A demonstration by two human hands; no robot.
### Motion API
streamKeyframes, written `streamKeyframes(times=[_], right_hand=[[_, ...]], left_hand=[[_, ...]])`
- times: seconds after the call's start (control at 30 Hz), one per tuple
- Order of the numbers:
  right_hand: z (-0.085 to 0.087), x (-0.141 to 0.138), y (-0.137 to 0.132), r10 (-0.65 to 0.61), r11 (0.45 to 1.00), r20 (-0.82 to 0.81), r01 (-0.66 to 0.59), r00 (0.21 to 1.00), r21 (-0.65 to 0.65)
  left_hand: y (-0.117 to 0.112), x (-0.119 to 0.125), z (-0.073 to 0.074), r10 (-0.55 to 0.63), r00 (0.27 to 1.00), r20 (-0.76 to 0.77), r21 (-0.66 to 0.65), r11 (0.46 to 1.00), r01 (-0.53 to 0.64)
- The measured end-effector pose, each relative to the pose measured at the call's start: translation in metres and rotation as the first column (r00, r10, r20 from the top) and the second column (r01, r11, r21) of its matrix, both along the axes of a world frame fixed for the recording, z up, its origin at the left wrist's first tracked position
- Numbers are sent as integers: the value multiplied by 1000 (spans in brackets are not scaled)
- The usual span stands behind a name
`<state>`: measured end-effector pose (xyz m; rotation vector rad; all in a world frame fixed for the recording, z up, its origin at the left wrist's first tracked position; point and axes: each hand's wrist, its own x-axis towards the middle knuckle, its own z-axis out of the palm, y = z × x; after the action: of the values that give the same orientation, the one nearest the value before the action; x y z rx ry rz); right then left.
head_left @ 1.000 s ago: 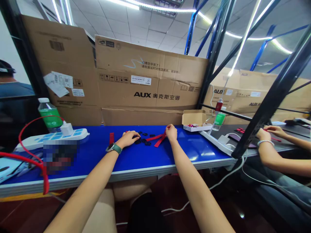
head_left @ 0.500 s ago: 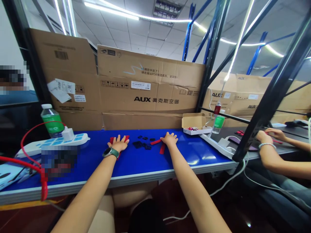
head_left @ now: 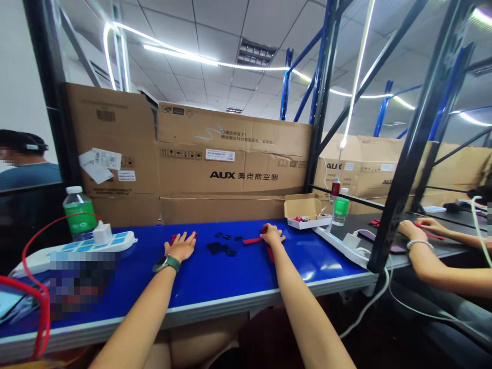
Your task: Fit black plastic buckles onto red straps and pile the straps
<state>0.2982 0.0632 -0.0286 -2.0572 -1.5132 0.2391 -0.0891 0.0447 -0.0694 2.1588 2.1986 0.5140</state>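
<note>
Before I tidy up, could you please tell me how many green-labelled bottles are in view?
2: one green-labelled bottle at the left, behind a white power strip; the second bottle at the right, beside the open box. More could be hidden.

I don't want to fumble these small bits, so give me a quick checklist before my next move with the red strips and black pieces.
1. Left hand at the red material: ok, spread over it, red showing past the fingers.
2. Right hand at the red strip: ok, one end sticks out to the left.
3. Right-hand grip firm: cannot tell, the fingers hide it.
4. Black pieces between the hands: ok, on the blue table.
5. Black pieces in a neat row: not ok, scattered, some bunched together.
6. Small box open: ok, lid up.
</note>
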Motion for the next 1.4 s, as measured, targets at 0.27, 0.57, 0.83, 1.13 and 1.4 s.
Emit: streamKeyframes(times=[0.27, 0.57, 0.83, 1.13, 1.4], right_hand=[[9, -17, -3, 631, 738, -474, -285, 614, 612], [42, -88, -50, 787, 448, -607, -573, -111, 686], [25, -180, -47, 685, 433, -697, -652, -210, 622], [-4, -223, -38, 729, 346, -652, -710, -209, 614], [-5, -213, -37, 765, 315, -614, -719, -195, 620]], left_hand=[[-3, 9, 7, 85, 996, 36, -67, 994, -82], [-16, 10, 15, -3, 989, 147, 22, 1000, 0], [-40, 3, 32, -406, 719, 564, 548, 836, 43], [-33, 14, 29, -443, 288, 849, 421, 897, 138], [-31, 12, 29, -403, 142, 904, 366, 901, 232]])
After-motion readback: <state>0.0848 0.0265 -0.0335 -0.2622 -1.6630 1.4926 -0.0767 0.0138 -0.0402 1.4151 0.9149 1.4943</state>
